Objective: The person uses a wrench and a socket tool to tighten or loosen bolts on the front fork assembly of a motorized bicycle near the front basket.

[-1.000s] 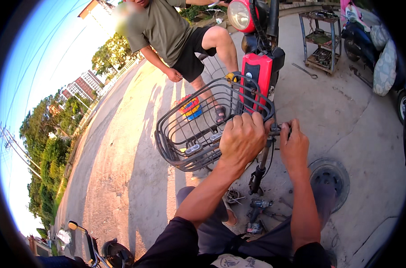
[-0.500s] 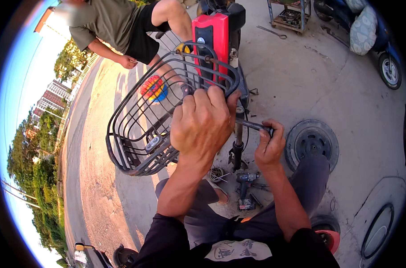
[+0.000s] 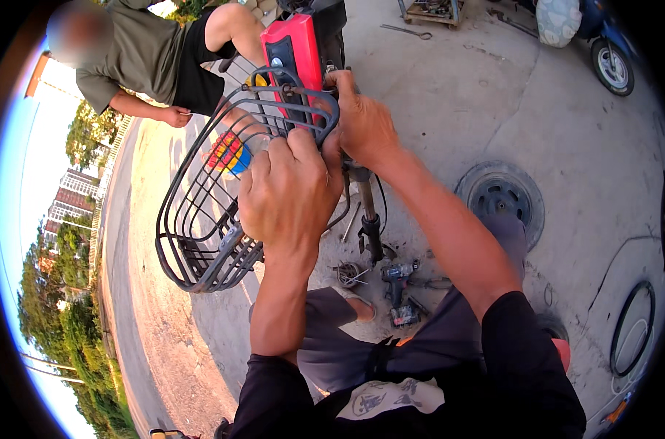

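Basket (image 3: 230, 241) sits left of and nearer than red panel (image 3: 297, 53), left hand (image 3: 285, 186) curled at its right edge, presumably to steady it, right hand (image 3: 365, 126) bent in just beyond, grips hidden from my remote view, so I cannot tell what either holds.

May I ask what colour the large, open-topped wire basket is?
Dark grey to black; the wire basket shows in the head view.
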Tool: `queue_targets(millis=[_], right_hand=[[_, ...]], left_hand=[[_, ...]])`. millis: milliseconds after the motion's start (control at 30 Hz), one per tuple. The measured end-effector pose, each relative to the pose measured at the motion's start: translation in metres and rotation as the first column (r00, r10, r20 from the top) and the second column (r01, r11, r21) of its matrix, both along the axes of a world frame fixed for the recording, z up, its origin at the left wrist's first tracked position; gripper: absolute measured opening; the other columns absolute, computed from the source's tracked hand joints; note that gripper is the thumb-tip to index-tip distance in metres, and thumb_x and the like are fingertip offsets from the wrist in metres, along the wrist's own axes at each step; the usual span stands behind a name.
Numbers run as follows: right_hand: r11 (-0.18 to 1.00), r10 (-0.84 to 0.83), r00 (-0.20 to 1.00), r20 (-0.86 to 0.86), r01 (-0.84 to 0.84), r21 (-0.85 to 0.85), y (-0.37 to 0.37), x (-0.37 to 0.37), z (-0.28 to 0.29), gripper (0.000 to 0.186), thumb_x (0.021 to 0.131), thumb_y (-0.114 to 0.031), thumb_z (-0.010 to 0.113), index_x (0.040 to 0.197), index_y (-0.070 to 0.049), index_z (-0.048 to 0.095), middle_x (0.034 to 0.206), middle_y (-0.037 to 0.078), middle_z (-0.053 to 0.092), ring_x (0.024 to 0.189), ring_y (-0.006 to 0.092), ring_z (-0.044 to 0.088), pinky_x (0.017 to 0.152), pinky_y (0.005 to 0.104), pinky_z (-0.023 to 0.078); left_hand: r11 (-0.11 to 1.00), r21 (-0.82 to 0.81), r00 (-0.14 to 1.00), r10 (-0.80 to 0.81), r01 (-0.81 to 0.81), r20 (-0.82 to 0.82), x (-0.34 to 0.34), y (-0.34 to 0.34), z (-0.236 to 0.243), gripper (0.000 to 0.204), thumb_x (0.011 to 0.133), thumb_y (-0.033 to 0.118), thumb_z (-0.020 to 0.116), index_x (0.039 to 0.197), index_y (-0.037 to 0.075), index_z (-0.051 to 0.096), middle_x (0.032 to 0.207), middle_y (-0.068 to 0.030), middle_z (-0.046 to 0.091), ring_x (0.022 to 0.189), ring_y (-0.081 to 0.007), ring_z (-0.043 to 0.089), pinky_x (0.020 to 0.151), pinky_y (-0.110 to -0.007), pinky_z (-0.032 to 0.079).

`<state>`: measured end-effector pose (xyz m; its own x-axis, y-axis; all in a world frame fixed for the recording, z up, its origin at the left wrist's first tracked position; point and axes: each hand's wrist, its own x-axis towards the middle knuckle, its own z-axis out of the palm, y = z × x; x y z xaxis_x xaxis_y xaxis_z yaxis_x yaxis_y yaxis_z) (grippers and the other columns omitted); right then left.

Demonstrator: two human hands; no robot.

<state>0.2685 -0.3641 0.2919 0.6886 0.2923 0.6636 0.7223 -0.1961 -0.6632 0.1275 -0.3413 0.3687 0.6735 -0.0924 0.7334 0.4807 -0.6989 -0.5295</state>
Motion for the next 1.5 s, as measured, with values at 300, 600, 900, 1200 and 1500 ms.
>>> queue_targets(millis=[300,600,900,1200,1500], right_hand=[[0.976,-0.023,0.994,-0.109,0.046,0.211,-0.069,0.005,0.026,0.024,0.096,-0.027,0.056,0.104,-0.004,0.056,0.069,0.02,0.065,0.068,0.0432,0.063,0.062,0.0519,0.048],[0.981,0.086,0.995,-0.059,-0.074,0.18,-0.066,-0.003,0.015,0.021,0.096,-0.024,0.057,0.102,-0.004,0.058,0.067,0.019,0.064,0.068,0.0403,0.064,0.063,0.05,0.049],[0.993,0.114,0.989,0.089,-0.116,0.02,-0.05,0.006,0.032,0.024,0.094,-0.026,0.059,0.096,-0.002,0.058,0.068,0.02,0.066,0.069,0.0411,0.066,0.063,0.0496,0.052],[0.983,0.179,0.982,-0.06,-0.176,0.052,-0.061,0.01,0.032,0.028,0.094,-0.028,0.059,0.096,0.0,0.061,0.07,0.022,0.066,0.071,0.0433,0.065,0.066,0.0513,0.053],[0.978,0.207,0.978,-0.024,-0.207,-0.002,-0.053,0.018,0.041,0.033,0.094,-0.03,0.06,0.097,0.003,0.063,0.074,0.025,0.066,0.075,0.0448,0.066,0.07,0.0524,0.053]], left_hand=[[0.999,0.037,1.0,-0.029,0.028,0.013,-0.002,-0.001,0.0,0.043,0.087,0.049,0.065,0.068,0.014,0.049,0.062,-0.0025,0.051,0.058,-0.0187,0.059,0.05,-0.033,0.043],[0.999,0.026,1.0,0.021,-0.02,-0.006,0.001,-0.005,0.0,0.042,0.085,0.049,0.067,0.068,0.014,0.051,0.063,-0.0025,0.053,0.058,-0.0202,0.06,0.051,-0.034,0.044],[0.999,0.035,1.0,0.02,-0.02,0.005,0.004,-0.003,-0.001,0.043,0.084,0.05,0.068,0.068,0.015,0.051,0.062,-0.0013,0.053,0.057,-0.0196,0.059,0.049,-0.034,0.043],[0.997,0.076,1.0,0.003,-0.004,0.012,0.006,0.0,-0.003,0.044,0.084,0.05,0.069,0.067,0.014,0.049,0.061,-0.0016,0.051,0.055,-0.02,0.057,0.048,-0.033,0.042],[0.997,0.058,0.999,0.047,-0.046,-0.006,0.005,-0.002,-0.001,0.043,0.084,0.05,0.068,0.068,0.015,0.049,0.062,-0.0015,0.051,0.055,-0.0198,0.058,0.047,-0.033,0.042]])
